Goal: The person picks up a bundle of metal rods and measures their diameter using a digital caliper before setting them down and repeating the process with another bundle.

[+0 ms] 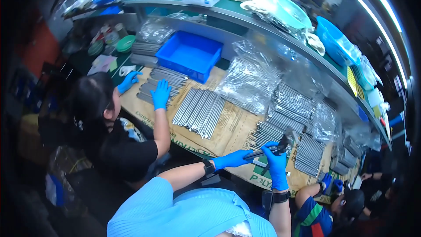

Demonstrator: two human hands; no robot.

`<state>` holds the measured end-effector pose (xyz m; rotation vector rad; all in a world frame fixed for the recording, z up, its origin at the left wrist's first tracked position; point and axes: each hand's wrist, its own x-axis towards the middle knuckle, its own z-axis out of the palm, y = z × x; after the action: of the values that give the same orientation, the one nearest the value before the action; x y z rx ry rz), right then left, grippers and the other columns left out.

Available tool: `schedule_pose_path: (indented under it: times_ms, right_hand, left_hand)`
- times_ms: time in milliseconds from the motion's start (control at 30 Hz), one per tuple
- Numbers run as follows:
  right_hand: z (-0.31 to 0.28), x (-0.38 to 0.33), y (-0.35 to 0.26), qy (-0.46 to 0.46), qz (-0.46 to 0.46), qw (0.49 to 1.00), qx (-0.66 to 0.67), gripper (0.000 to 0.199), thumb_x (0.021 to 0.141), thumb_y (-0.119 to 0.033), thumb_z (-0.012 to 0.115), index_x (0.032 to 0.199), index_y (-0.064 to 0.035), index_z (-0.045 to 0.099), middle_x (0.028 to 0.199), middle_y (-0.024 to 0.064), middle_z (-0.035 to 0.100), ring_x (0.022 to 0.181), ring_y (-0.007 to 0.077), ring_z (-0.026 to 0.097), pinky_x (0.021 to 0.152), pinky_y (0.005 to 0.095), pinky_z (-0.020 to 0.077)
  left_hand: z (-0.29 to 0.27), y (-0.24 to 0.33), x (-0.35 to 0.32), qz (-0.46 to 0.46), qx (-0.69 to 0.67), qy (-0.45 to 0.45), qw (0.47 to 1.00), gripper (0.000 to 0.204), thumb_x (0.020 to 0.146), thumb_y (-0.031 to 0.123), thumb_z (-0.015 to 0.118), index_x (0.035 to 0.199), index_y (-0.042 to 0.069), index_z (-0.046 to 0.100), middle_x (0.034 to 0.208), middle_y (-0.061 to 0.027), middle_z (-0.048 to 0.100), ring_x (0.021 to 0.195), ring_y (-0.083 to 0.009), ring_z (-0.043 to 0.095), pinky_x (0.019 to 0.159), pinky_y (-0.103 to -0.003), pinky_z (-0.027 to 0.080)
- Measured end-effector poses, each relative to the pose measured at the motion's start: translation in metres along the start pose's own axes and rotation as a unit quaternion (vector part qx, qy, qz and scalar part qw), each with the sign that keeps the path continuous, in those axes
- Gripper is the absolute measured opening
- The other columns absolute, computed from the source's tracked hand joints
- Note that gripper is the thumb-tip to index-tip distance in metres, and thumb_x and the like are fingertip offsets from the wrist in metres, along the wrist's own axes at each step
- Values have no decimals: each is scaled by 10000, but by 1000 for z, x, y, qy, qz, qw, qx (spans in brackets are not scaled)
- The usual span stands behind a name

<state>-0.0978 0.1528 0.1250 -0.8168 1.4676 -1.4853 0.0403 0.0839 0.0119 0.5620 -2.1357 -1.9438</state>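
My left hand (233,159), in a blue glove, is closed around the end of thin dark metal rods (255,154) at the table's near edge. My right hand (276,163), also gloved in blue, is closed on a black tool (285,142) whose upper part sticks out above the fingers. Blur and the fingers hide the tool's exact kind. The rods reach from my left hand to my right hand. Just beyond both hands lies a row of grey metal rods (267,132), with another bundle of rods (308,154) to the right.
Brown paper sacking (234,125) covers the table. More rods (199,113) lie left of centre, near a blue bin (189,52) and clear plastic bags (250,79). On the left a co-worker's gloved hand (161,94) rests on rods; another person (322,213) sits at right. A shelf (263,22) runs above.
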Motion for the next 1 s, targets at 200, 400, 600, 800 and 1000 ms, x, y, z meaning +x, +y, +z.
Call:
schedule_pose_path:
  times_ms: [200, 400, 600, 800, 1000]
  right_hand:
    - [16, 17, 40, -121, -44, 974, -188, 184, 761, -97, 714, 898, -13, 625, 785, 25, 633, 669, 98, 572, 608, 249, 457]
    - [23, 28, 50, -198, -137, 946, -218, 226, 766, -100, 713, 943, -7, 607, 793, 21, 618, 675, 73, 539, 607, 239, 447]
    - [7, 27, 8, -210, -87, 964, -141, 287, 798, -109, 686, 1046, 1, 592, 840, 22, 613, 706, 65, 536, 618, 230, 445]
    - [-48, 36, 25, -142, -53, 985, -84, 312, 819, -129, 667, 1083, 15, 584, 789, -2, 591, 666, 53, 514, 579, 216, 425]
    - [-93, 26, 25, -80, -10, 971, -227, 336, 817, -196, 674, 1061, 23, 595, 746, 5, 592, 658, 49, 506, 565, 216, 413]
  left_hand:
    - [-8, -55, 20, 115, -44, 163, 979, 386, 867, 139, 585, 1236, 67, 496, 1029, -101, 632, 875, -151, 585, 785, -302, 472]
    - [-7, -17, 4, 49, -7, 215, 975, 360, 837, 82, 617, 1191, 63, 550, 1042, -102, 633, 939, -141, 580, 833, -296, 465]
    - [1, 23, 2, 61, -54, 275, 958, 282, 842, 123, 630, 1108, 35, 598, 1005, -99, 641, 929, -139, 584, 840, -291, 465]
    - [-1, 41, 9, 88, -91, 237, 963, 232, 857, 126, 612, 1063, 20, 619, 1014, -87, 646, 951, -138, 587, 862, -289, 462]
    - [0, 40, 18, 98, -109, 363, 920, 220, 880, 115, 567, 1055, 0, 632, 1046, -89, 641, 981, -156, 593, 886, -287, 459]
